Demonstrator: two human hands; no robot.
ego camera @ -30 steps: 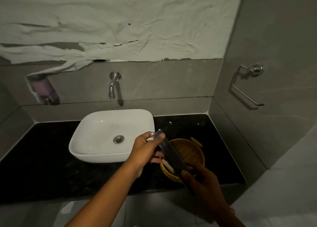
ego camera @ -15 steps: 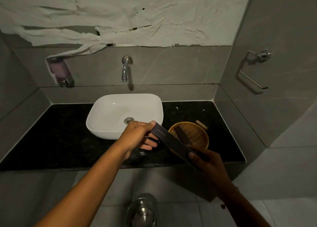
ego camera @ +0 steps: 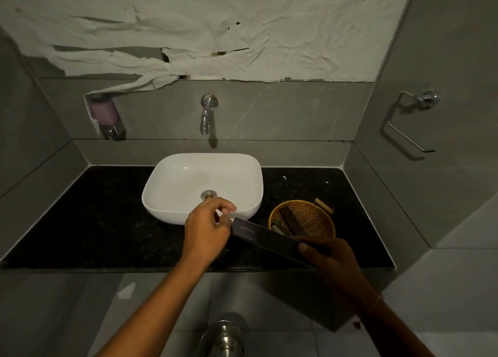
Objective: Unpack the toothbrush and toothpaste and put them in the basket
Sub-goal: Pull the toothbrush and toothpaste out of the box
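A long dark box (ego camera: pixel 265 238) lies slantwise over the counter's front edge. My right hand (ego camera: pixel 327 259) grips its near end. My left hand (ego camera: pixel 208 227) is at its far end, fingertips pinching at the flap. A round wicker basket (ego camera: pixel 320 216) stands on the black counter to the right of the sink. Inside the basket lie a second dark box (ego camera: pixel 292 220) and a small pale tube-like item (ego camera: pixel 279 228) with a greenish end. What the held box contains is hidden.
A white vessel sink (ego camera: pixel 186 184) sits mid-counter under a wall tap (ego camera: pixel 206 116). A soap dispenser (ego camera: pixel 106 116) hangs at the left wall, a towel ring (ego camera: pixel 407 124) at the right. The black counter (ego camera: pixel 94 222) has bare room left of the sink. A steel bin (ego camera: pixel 223 337) stands below.
The view has pulled back and tilted down. The box has swung from upright to nearly flat, and my left hand has slid from gripping its top to pinching at its end flap.
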